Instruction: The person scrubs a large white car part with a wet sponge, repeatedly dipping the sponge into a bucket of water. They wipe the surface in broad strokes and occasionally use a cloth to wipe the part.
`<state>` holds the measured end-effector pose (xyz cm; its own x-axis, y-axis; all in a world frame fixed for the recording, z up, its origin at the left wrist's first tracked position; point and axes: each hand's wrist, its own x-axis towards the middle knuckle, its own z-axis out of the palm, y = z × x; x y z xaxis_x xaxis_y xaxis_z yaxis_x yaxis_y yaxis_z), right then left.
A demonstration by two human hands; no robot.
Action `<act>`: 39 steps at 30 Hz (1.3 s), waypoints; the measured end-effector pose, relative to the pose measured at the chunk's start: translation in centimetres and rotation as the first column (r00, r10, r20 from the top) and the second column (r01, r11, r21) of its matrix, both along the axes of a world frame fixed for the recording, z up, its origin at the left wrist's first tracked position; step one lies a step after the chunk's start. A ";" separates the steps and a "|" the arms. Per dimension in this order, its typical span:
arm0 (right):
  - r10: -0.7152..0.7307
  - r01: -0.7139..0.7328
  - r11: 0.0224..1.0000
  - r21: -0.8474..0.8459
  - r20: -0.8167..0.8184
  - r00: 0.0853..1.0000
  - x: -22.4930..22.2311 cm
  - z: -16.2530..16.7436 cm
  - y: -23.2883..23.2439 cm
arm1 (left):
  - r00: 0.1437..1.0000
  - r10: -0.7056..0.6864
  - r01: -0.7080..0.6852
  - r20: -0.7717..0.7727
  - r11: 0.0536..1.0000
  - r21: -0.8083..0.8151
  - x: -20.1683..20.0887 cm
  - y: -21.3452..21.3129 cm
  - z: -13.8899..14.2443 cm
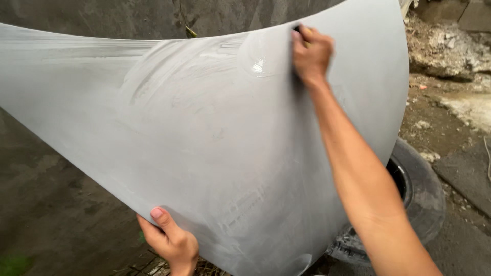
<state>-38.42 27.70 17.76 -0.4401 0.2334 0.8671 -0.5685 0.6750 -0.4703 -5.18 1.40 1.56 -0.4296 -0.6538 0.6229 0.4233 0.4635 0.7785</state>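
Head view: a large grey curved panel (215,138), smeared with wet streaks, fills most of the frame above an old tyre (424,199) on the ground. The left hand (171,243) has its grip closed on the panel's lower edge, thumb on top. The right hand (311,53) presses a small, mostly hidden pad against the upper surface, fingers curled round it.

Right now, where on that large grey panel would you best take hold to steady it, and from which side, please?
Probably the grey panel's near lower edge, from underneath, where the left hand already pinches it with the thumb on top. The sheet is broad, curved and smooth, so only its thin rim offers purchase. The right hand is occupied near the far edge, pressing something small against the surface.
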 end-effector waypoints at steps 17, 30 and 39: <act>0.015 0.002 0.991 -0.132 0.128 0.992 -0.4 -10.2 11.7 | 1.000 0.019 -0.019 -0.015 1.000 0.024 0.3 0.9 1.1; -0.049 0.051 0.993 -0.106 0.022 0.999 3.5 -6.5 -0.3 | 0.999 0.029 -0.029 -0.016 1.000 -0.008 0.3 0.7 0.8; 0.060 -0.060 0.998 -0.030 0.032 0.998 13.2 -11.9 0.1 | 1.000 -0.012 0.013 0.008 0.995 -0.097 -0.1 -0.4 0.3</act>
<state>-25.19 27.82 5.87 -0.4820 0.2302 0.8454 -0.5916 0.6262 -0.5078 -5.31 1.04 1.90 -0.4423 -0.5854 0.6794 0.4234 0.5315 0.7336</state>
